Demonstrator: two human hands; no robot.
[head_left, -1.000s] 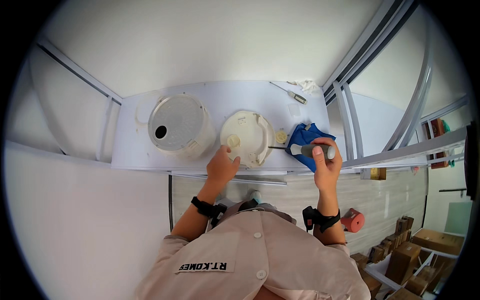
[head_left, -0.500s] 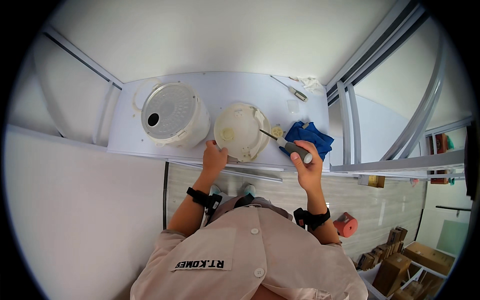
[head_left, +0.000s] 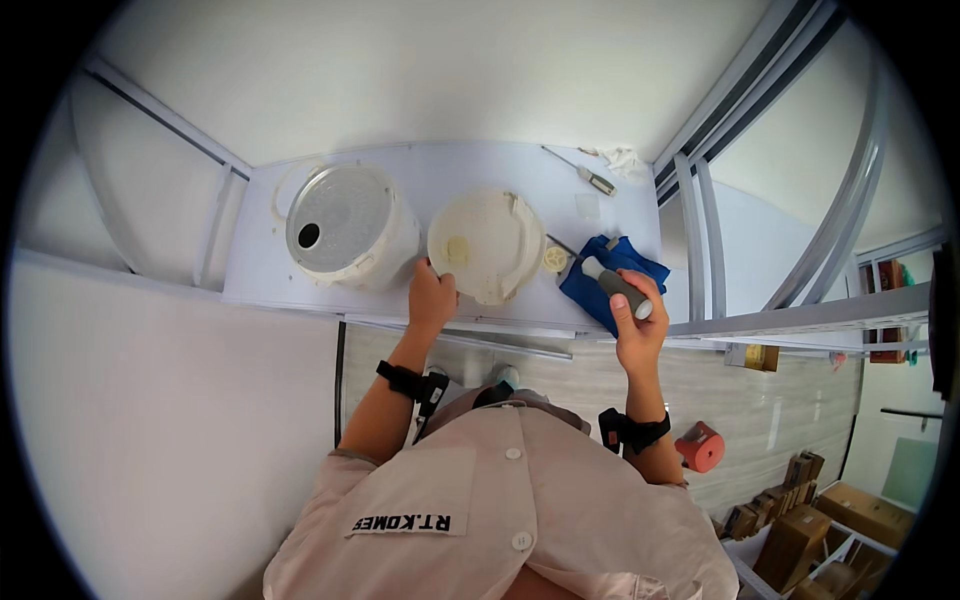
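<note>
On the far left of the pale lilac counter I see a round white plastic housing with a grey metal base and a dark hole, standing just beside the piece I am working on. My left hand rests against the near left rim of the cream round plastic lid-shaped part, fingers curled together on its edge, steadying it near the counter's front. A small cream gear-like disc lies just right of that part, touching the crumpled blue cloth. My right hand is clamped around the grey-handled screwdriver, whose thin shaft points toward the cream part; I cannot tell whether the tip touches it. Farther back, a second slim screwdriver lies near a white crumpled rag
</note>
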